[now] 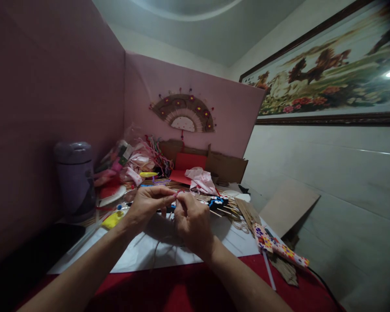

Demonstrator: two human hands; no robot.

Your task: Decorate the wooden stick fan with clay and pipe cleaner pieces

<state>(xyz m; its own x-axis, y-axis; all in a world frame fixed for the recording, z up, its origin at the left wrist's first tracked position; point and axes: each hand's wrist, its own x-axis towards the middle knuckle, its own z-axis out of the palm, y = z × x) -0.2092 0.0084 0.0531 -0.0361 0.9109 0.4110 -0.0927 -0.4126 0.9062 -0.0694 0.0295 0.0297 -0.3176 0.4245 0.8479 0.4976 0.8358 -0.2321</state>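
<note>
Above the white paper (130, 255), my left hand (149, 203) and my right hand (193, 219) meet at their fingertips. Both pinch at one spot, where a bit of red shows; what they hold is too small and too covered to name. A thin pale cord (155, 253) shows below the hands, and its upper end cannot be traced. Just behind my right hand are a black piece with blue and white trim (218, 202) and several thin wooden sticks (230, 211).
A purple tumbler (74, 182) stands at left, near a yellow packet (113, 220). Fabric and fuzzy stems (157, 156) pile up behind. A decorated fan (182, 113) hangs on the pink board (234, 104). Red card (190, 161), pink cloth (201, 180) and a flowered glue gun-like shape (279, 247) lie around.
</note>
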